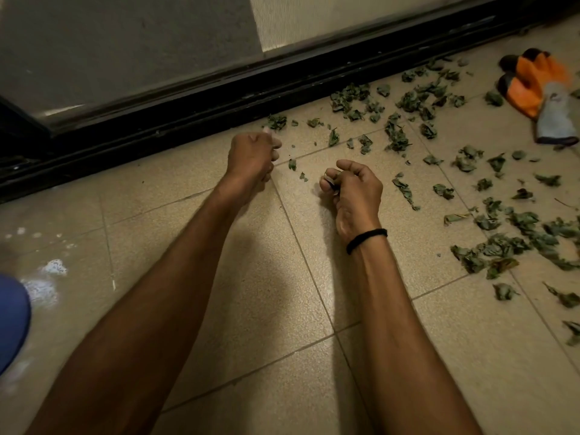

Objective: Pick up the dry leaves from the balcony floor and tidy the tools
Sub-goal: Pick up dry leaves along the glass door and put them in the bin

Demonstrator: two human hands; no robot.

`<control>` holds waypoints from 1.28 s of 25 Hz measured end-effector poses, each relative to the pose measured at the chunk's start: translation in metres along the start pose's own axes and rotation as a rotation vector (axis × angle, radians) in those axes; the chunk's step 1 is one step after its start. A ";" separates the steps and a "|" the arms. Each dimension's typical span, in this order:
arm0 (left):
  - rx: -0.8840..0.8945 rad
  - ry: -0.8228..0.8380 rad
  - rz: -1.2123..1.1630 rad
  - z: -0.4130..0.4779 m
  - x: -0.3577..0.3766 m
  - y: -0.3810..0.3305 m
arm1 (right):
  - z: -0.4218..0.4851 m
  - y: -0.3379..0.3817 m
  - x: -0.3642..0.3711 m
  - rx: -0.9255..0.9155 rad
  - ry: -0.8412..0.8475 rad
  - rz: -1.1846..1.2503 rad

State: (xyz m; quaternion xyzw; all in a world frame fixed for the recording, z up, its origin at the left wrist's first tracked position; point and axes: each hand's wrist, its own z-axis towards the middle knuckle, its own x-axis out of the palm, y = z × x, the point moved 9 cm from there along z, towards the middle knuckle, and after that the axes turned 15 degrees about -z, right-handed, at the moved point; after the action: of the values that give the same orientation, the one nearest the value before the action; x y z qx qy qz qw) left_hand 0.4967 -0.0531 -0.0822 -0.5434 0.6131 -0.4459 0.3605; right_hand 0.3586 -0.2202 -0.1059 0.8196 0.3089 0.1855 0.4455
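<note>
Floor tiles point(251, 309) hold dry leaves point(398, 136) near right fingers point(348, 166) pinching some; left fingers point(273, 145) curled, contents unseen

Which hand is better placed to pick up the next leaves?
Right, probably. The right hand, pinching leaf bits, sits close to the long leaf; the left hand is farther off, near the door track.

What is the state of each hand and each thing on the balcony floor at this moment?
left hand: fingers curled; whether it holds something is hidden.
right hand: fingers curled round dark leaf pieces.
dry leaves: scattered loose on the floor, mostly at the right.
gloves: lying on the floor, not worn.
</note>
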 end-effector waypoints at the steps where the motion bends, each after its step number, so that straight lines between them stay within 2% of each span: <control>1: -0.030 -0.032 -0.021 0.000 -0.006 0.003 | 0.000 0.000 -0.002 0.012 -0.007 0.008; 3: -0.068 -0.077 -0.062 0.000 -0.018 0.008 | 0.000 0.000 -0.001 -0.001 -0.015 -0.006; 5: -0.007 -0.047 -0.019 0.001 -0.022 0.006 | 0.005 0.009 0.002 -0.156 -0.059 -0.266; 7: 0.118 0.026 0.218 -0.001 -0.017 0.001 | 0.005 0.018 0.017 -0.341 -0.081 -0.670; 9: 0.199 0.077 0.483 -0.004 -0.006 0.003 | 0.003 0.018 0.036 -0.461 -0.070 -0.954; 13: 0.402 0.211 0.757 -0.012 0.020 0.011 | -0.003 0.014 0.049 -0.599 -0.094 -1.110; 16: 0.503 0.224 0.788 -0.014 0.026 0.015 | -0.008 0.014 0.045 -0.639 -0.164 -1.133; 19: 0.609 0.211 0.809 -0.018 0.031 0.012 | -0.004 0.013 0.028 -0.524 -0.184 -1.002; 20: 0.634 0.200 0.813 -0.018 0.032 0.009 | 0.000 0.011 0.021 -0.447 -0.163 -0.862; 22: 0.634 0.143 0.781 -0.017 0.033 0.006 | 0.001 0.000 0.011 -0.221 -0.056 -0.409; 24: 0.537 0.016 0.634 -0.010 0.022 0.000 | -0.007 -0.005 0.013 -0.049 0.058 -0.015; 25: 0.472 -0.058 0.551 -0.004 0.014 -0.003 | -0.010 -0.005 0.012 0.001 0.078 0.081; 28: 0.383 -0.190 0.499 0.017 0.002 -0.018 | -0.013 -0.003 0.011 0.106 0.104 0.266; 30: 0.391 -0.200 0.590 0.030 0.008 -0.028 | -0.014 -0.002 0.012 0.160 0.127 0.360; 32: 0.430 -0.175 0.683 0.039 0.019 -0.027 | -0.013 -0.002 0.011 0.154 0.114 0.337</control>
State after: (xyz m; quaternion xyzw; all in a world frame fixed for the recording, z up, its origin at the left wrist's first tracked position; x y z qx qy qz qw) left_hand 0.5392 -0.0782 -0.0689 -0.2569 0.6182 -0.3706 0.6438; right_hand 0.3583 -0.2043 -0.1009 0.8796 0.2053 0.2796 0.3256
